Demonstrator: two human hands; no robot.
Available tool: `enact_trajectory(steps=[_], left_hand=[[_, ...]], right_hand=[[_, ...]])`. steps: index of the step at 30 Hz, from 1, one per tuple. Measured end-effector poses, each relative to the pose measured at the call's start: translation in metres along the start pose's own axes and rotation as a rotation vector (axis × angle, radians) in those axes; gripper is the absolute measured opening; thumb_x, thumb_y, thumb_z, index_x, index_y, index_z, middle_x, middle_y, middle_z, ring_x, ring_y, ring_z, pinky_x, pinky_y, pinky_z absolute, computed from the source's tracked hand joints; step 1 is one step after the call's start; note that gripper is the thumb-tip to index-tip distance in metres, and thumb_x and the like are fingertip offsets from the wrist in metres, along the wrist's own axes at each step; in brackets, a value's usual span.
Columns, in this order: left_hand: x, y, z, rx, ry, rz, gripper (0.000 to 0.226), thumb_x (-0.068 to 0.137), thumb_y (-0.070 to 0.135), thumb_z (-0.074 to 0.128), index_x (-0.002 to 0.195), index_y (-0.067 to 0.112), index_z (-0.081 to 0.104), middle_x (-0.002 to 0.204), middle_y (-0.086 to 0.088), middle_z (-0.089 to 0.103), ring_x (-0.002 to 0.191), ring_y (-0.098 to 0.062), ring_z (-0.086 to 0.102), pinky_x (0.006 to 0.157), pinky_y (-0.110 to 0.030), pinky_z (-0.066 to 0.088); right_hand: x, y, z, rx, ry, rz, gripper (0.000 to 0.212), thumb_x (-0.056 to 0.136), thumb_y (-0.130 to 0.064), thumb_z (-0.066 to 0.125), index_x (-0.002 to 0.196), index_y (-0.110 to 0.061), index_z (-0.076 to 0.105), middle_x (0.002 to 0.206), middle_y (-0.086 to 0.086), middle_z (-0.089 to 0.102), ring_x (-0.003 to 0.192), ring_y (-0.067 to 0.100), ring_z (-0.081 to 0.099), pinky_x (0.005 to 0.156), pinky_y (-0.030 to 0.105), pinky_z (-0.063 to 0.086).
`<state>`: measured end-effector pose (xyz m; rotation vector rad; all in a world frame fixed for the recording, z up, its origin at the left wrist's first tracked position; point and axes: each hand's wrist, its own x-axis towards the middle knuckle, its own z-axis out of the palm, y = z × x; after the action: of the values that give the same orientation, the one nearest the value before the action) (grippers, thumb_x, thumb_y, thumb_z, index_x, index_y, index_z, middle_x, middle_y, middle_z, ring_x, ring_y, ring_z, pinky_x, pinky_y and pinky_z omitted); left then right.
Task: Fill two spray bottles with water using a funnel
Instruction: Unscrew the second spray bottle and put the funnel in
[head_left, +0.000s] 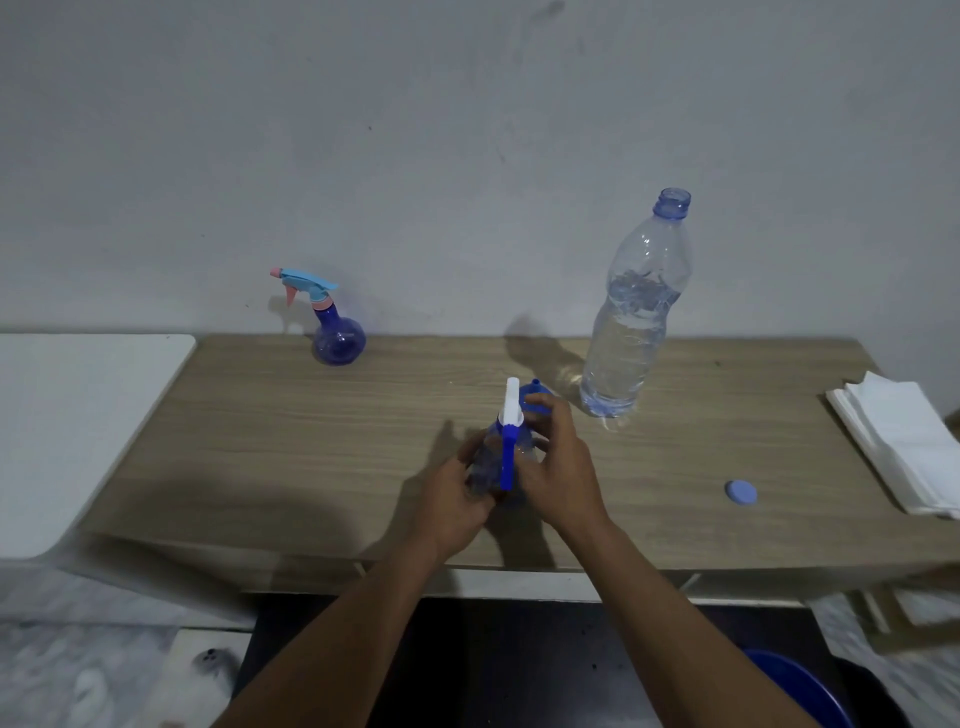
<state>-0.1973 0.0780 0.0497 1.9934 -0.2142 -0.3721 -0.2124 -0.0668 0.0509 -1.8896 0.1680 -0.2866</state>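
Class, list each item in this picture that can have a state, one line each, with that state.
near spray bottle: spray head on, gripped by left hand and right hand.
far spray bottle: upright, head on, untouched.
water bottle: upright, uncapped, partly full.
cap: off, lying on the table.
funnel: on the table, in no bottle.
napkins: stacked, folded.

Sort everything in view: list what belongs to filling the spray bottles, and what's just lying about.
For the job: white-headed spray bottle, gripped by left hand and right hand; pink-nozzled spray bottle; blue funnel; open water bottle; its cap.

Lying about: stack of napkins; white surface at the left; blue tub at lower right.
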Motion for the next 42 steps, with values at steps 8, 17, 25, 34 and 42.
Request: enact_trajectory(steps=[8,17,25,34,42], left_hand=[[0.001,0.002,0.001,-0.015,0.019,-0.013,0.055,0.088,0.002,0.07,0.135,0.025,0.052,0.108,0.012,0.064,0.085,0.024,0.058,0.068,0.003,0.042],[0.005,-0.003,-0.001,0.048,0.036,0.0,0.045,0.088,0.011,0.073,0.129,0.023,0.06,0.094,0.024,0.064,0.084,0.024,0.059,0.068,0.002,0.042],[0.003,0.003,-0.002,0.004,0.009,-0.025,0.06,0.09,0.008,0.07,0.138,0.036,0.046,0.109,0.023,0.058,0.088,0.016,0.057,0.068,0.004,0.042],[0.004,0.0,-0.004,0.078,0.022,-0.056,0.037,0.086,0.014,0.076,0.119,0.021,0.062,0.092,0.019,0.067,0.084,0.013,0.063,0.063,0.001,0.043],[0.002,0.005,-0.002,0.077,0.018,-0.096,0.035,0.087,0.014,0.074,0.119,0.019,0.061,0.087,0.018,0.064,0.074,0.006,0.062,0.057,-0.001,0.043]], right_hand=[[0.002,0.001,0.001,-0.02,-0.012,-0.005,0.035,0.093,-0.024,0.07,0.124,-0.024,0.055,0.113,-0.016,0.066,0.101,-0.007,0.063,0.078,0.008,0.049],[0.005,0.002,-0.003,-0.101,-0.079,-0.043,0.034,0.096,-0.022,0.066,0.127,-0.023,0.053,0.113,-0.02,0.064,0.101,-0.009,0.061,0.081,0.01,0.049],[0.003,-0.001,-0.007,-0.097,-0.116,-0.062,0.037,0.1,-0.022,0.049,0.137,-0.022,0.051,0.114,-0.01,0.066,0.102,0.0,0.063,0.084,0.015,0.051],[-0.004,-0.017,-0.015,-0.083,-0.182,-0.13,0.075,0.091,-0.025,0.066,0.157,-0.03,0.031,0.133,-0.035,0.047,0.121,-0.014,0.05,0.095,0.006,0.041],[-0.001,-0.036,-0.01,-0.254,-0.144,-0.117,0.084,0.087,-0.042,0.075,0.157,-0.03,0.029,0.131,-0.02,0.048,0.11,-0.017,0.036,0.086,0.001,0.036]])
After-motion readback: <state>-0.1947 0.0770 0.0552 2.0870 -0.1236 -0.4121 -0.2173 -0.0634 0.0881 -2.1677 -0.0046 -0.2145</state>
